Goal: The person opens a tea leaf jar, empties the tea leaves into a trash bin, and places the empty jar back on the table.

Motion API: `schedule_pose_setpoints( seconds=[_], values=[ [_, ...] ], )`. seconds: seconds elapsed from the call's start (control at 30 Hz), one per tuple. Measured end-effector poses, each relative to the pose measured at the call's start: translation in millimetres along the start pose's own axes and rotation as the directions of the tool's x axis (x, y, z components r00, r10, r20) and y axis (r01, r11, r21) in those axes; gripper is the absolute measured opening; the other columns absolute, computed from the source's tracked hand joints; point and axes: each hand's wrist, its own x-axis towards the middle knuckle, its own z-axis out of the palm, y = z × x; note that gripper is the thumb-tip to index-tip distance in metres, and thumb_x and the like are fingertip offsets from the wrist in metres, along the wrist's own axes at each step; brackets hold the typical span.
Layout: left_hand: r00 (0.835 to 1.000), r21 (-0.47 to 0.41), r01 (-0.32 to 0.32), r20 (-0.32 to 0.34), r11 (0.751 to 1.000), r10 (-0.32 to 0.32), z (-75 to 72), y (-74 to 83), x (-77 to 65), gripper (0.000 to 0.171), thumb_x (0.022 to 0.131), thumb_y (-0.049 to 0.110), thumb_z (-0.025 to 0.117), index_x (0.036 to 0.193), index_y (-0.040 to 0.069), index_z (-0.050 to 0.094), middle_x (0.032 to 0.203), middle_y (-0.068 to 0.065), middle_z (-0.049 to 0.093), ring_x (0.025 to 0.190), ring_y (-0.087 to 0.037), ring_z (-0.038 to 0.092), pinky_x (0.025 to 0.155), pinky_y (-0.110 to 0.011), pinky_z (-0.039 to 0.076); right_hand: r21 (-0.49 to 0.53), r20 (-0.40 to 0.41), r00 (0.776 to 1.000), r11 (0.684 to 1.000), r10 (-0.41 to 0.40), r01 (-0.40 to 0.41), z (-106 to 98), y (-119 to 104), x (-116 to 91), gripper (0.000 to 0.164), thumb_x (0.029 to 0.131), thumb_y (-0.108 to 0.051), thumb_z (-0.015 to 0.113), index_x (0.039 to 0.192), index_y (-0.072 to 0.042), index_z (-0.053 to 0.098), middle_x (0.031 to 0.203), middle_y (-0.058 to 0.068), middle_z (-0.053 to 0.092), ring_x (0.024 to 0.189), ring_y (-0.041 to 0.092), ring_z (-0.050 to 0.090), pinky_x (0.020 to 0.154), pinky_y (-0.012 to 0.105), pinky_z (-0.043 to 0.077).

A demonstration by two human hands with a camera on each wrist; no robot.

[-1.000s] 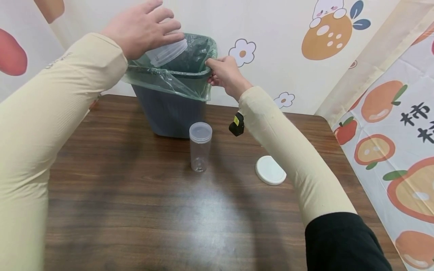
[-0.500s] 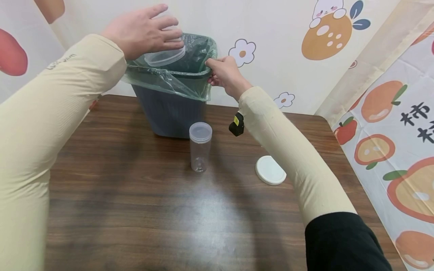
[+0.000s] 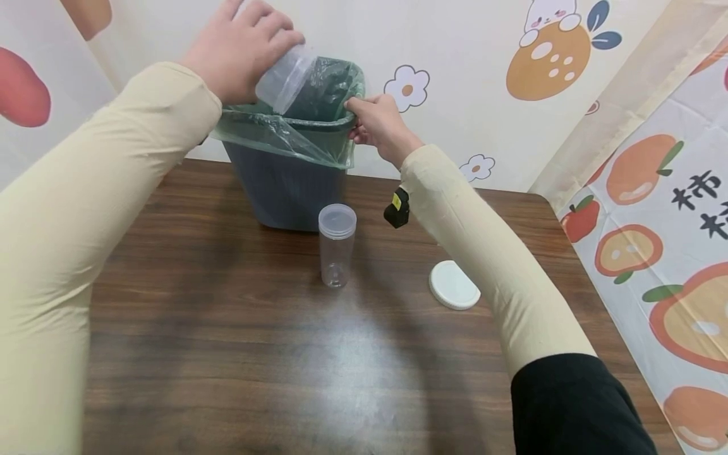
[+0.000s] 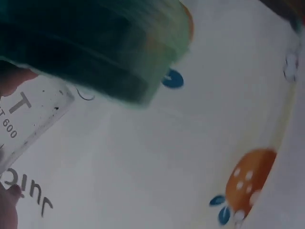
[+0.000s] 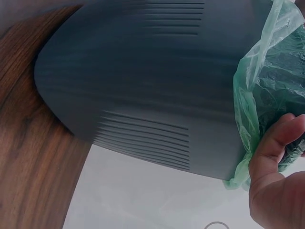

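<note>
My left hand point(image 3: 244, 54) grips a clear plastic container point(image 3: 284, 79), tilted with its rim down over the mouth of a dark trash bin point(image 3: 284, 189). Grey lettering shows on the container's wall point(image 4: 33, 114) in the left wrist view, with fingertips at the left edge. A thin green bag point(image 3: 301, 142) lines the bin and folds out over its rim. At the bin's right corner, my right hand point(image 3: 381, 126) pinches the rim and liner between thumb and fingers. The right wrist view shows that thumb pressed against the green plastic, close to the bin's ribbed side.
A clear, upright plastic jar point(image 3: 337, 253) stands on the brown wooden table point(image 3: 239, 354) just in front of the bin. A round white lid point(image 3: 454, 285) lies flat to its right, beside the right forearm. Fruit-printed cloth point(image 3: 643, 240) hangs behind and to the right.
My left hand has turned and tipped the container, so its rim swings to the right and down over the bin. My right hand keeps its hold on the rim.
</note>
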Motion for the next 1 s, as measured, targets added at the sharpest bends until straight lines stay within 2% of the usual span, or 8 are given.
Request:
schedule_pose_setpoints(
  seconds=[0.13,0.23,0.37,0.47,0.6,0.73,0.93,1.0],
  values=[
    [0.990,-0.181,0.122,-0.049,0.976,-0.133,-1.0,0.3,-1.3,0.099,0.053,0.006,0.086,0.139,-0.004,0.036,0.132,-0.028,0.042,0.122,-0.046,0.035,0.111,-0.049,0.020,0.017,0.007,1.000,1.000,0.006,-0.006,-1.1,0.9,2.3,0.024,0.094,-0.019,0.059,0.079,-0.001,0.057,0.074,0.008,0.047,0.052,0.016,0.050,0.048,0.020,0.047],
    [0.975,-0.261,0.207,-0.021,0.943,-0.220,-3.0,0.5,-2.9,0.106,0.053,0.011,0.088,0.141,-0.004,0.031,0.136,-0.027,0.039,0.124,-0.045,0.035,0.108,-0.051,0.025,0.028,0.008,1.000,1.000,0.010,-0.010,-1.7,1.5,3.7,0.026,0.094,-0.021,0.061,0.078,-0.001,0.057,0.075,0.008,0.047,0.052,0.017,0.050,0.049,0.020,0.048],
    [0.944,-0.366,0.314,0.025,0.876,-0.328,-4.9,0.4,-4.2,0.111,0.056,0.015,0.089,0.145,0.001,0.026,0.142,-0.023,0.035,0.128,-0.040,0.033,0.105,-0.055,0.029,0.042,0.011,1.000,0.999,0.010,-0.010,-2.2,2.4,5.0,0.026,0.093,-0.023,0.062,0.080,-0.001,0.058,0.077,0.008,0.048,0.051,0.017,0.050,0.051,0.020,0.049],
    [0.922,-0.443,0.362,0.039,0.820,-0.386,-6.0,0.3,-4.0,0.118,0.056,0.019,0.090,0.150,0.011,0.021,0.146,-0.017,0.033,0.132,-0.035,0.030,0.107,-0.053,0.027,0.052,0.014,1.000,0.999,0.003,-0.004,-2.5,4.0,5.8,0.026,0.093,-0.024,0.062,0.083,-0.001,0.059,0.077,0.008,0.049,0.051,0.016,0.050,0.051,0.021,0.049],
    [0.887,-0.543,0.412,0.055,0.732,-0.459,-6.7,1.9,-3.9,0.126,0.056,0.024,0.092,0.153,0.022,0.013,0.150,-0.007,0.030,0.135,-0.023,0.029,0.111,-0.039,0.023,0.068,0.011,1.000,0.998,-0.004,0.003,-2.9,6.4,6.1,0.028,0.093,-0.028,0.062,0.085,-0.001,0.060,0.076,0.008,0.049,0.053,0.017,0.050,0.053,0.021,0.050],
    [0.854,-0.649,0.420,0.047,0.634,-0.518,-6.1,4.4,-5.8,0.121,0.055,0.024,0.092,0.151,0.025,0.018,0.148,-0.002,0.034,0.132,-0.016,0.033,0.109,-0.029,0.022,0.093,0.007,1.000,0.996,-0.004,0.004,-3.8,8.6,6.6,0.031,0.091,-0.033,0.062,0.091,-0.002,0.060,0.076,0.008,0.050,0.056,0.017,0.051,0.056,0.022,0.051],
    [0.800,-0.797,0.414,0.087,0.441,-0.594,-8.4,7.4,-11.1,0.107,0.060,0.018,0.089,0.147,0.022,0.028,0.142,0.000,0.039,0.125,-0.013,0.036,0.104,-0.023,0.028,0.159,0.016,1.000,0.987,-0.025,0.022,-6.0,11.8,6.7,0.037,0.091,-0.037,0.062,0.105,-0.004,0.052,0.078,0.011,0.054,0.055,0.018,0.053,0.056,0.023,0.052],
    [0.788,-0.823,0.410,0.102,0.394,-0.607,-9.3,9.5,-13.7,0.103,0.061,0.018,0.089,0.145,0.019,0.030,0.137,0.001,0.040,0.123,-0.014,0.036,0.103,-0.024,0.030,0.172,0.015,1.000,0.985,-0.026,0.023,-6.6,11.7,6.2,0.038,0.091,-0.037,0.062,0.108,-0.005,0.050,0.080,0.011,0.055,0.056,0.019,0.054,0.057,0.024,0.053]
  ],
)
